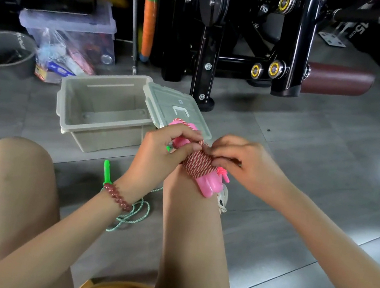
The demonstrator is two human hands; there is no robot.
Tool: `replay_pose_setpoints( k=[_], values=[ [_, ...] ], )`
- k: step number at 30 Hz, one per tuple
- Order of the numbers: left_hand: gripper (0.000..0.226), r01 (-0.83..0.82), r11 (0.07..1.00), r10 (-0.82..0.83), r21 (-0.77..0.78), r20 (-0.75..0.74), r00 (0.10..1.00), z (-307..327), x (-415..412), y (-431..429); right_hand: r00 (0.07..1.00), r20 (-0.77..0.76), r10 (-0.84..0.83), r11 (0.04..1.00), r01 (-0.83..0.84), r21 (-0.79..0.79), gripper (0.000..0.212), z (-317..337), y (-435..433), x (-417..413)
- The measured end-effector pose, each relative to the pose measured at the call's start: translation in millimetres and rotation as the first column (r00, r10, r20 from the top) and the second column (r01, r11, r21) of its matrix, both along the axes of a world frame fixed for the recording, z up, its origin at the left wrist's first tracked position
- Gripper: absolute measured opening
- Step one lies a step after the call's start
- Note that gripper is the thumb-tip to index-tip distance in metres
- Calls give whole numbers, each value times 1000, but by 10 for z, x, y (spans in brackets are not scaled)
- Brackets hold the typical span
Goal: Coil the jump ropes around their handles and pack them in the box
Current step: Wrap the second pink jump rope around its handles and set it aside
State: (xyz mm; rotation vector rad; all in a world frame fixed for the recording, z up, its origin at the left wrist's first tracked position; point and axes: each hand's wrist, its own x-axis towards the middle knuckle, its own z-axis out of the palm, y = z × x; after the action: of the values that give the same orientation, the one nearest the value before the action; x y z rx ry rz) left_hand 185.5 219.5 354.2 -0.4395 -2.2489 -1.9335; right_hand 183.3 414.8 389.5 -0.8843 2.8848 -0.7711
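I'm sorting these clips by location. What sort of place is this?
Probably a gym or home workout room: a black weight machine with a padded roller stands on the grey tiled floor, and someone holds a pink-handled jump rope.

Green handle (107, 171) partly behind wrist (132, 184); pink jump rope (198, 168) half under left hand (165, 149) and right hand (239, 159).

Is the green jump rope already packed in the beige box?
No, the green jump rope lies loose on the floor between the person's legs, and the beige box beyond it shows only its bare bottom.
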Motion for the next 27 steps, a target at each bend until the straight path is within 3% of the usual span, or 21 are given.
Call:
replay_pose_setpoints(
  k=[5,12,20,27],
  values=[
    [8,-24,979,6,200,89,996,131,-54,26,999,-20,-40,998,39,-53,26,-36,-10,45],
    [16,-35,994,23,-99,-121,992,132,0,40,985,153,-81,980,106,-168,16,38,-103,-54],
    [25,-27,993,21,-112,-54,998,164,-57,-30,986,164,-30,999,23,44,23,106,-260,-121],
    [24,-42,982,35,-185,-45,998,167,-57,-181,976,218,11,992,-38,122,15,169,-434,-219]
  ],
)
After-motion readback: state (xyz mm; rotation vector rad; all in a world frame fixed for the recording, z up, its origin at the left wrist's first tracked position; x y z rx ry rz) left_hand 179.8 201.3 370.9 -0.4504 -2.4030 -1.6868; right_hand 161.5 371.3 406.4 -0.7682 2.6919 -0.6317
